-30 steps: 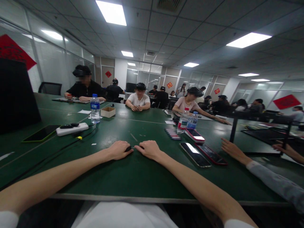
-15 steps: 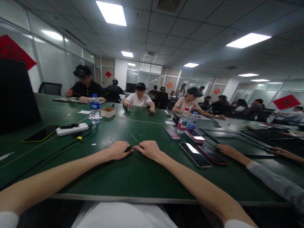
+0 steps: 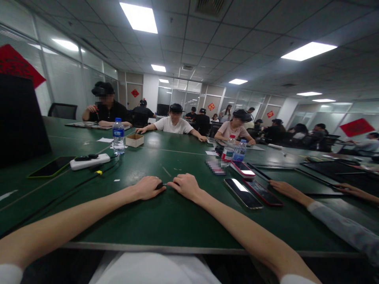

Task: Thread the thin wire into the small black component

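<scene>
— Hands first: where are they?

— Left hand (image 3: pixel 147 187) and right hand (image 3: pixel 187 185) lie on the green surface (image 3: pixel 166 221), well in from its near edge, fingertips almost meeting. Between them sits a small dark part (image 3: pixel 160 185) with a thin pale pin (image 3: pixel 167 184) sticking out toward the right hand. The left fingers are curled shut on the dark part; the right fingers pinch at the pin's other end, though it is too small to be sure of the grip.

— Room to move?

— Bare green runs from the hands back to the near edge and leftward. To the right two phones (image 3: pixel 243 193) lie side by side, flat and glossy, and just past them a co-worker's hand (image 3: pixel 284 187) rests in a grey sleeve.

— Containers?

— A small cardboard box (image 3: pixel 134 139) stands toward the far edge, open-topped, contents hidden. Beside it is a clear plastic bottle (image 3: pixel 119 135), blue cap on, holding water. Two more bottles (image 3: pixel 233 150) stand right of centre.

— Anything else on the left?

— A white power strip (image 3: pixel 90 161) with a cable trailing off, and a green-edged tablet (image 3: pixel 51 166) lying flat.
</scene>
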A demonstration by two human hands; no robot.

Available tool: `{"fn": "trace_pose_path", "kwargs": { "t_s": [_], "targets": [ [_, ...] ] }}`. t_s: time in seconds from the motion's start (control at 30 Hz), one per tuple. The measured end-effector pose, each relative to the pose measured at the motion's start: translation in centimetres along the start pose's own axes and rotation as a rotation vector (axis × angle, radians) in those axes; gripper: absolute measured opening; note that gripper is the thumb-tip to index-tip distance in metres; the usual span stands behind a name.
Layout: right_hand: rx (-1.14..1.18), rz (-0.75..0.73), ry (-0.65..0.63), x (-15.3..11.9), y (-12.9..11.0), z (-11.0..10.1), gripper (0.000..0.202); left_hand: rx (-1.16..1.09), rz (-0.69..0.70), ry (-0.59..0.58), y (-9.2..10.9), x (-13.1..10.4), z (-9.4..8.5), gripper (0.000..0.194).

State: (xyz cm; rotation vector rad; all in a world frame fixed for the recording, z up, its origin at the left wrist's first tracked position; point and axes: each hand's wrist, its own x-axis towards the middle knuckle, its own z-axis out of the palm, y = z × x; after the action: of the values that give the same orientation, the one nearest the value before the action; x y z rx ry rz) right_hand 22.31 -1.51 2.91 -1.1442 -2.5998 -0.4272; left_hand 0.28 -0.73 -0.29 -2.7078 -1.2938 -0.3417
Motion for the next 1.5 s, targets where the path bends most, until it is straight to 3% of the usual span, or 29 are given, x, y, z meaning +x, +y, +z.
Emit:
{"fn": "trace_pose_path", "kwargs": {
  "t_s": [0.6, 1.03, 1.5],
  "targets": [
    [-0.020, -0.048, 0.128, 0.0, 0.4, 0.9, 0.050, 0.008, 0.004, -0.001, -0.1, 0.1, 0.1, 0.050],
    [0.003, -0.070, 0.142, -0.2, 0.4, 0.6, 0.050, -0.004, 0.012, 0.007, -0.2, 0.1, 0.4, 0.048],
    [0.043, -0.144, 0.232, -0.3, 1.3, 0.8, 0.045, -0.003, 0.018, -0.017, 0.4, -0.2, -0.3, 0.046]
  ]
}}
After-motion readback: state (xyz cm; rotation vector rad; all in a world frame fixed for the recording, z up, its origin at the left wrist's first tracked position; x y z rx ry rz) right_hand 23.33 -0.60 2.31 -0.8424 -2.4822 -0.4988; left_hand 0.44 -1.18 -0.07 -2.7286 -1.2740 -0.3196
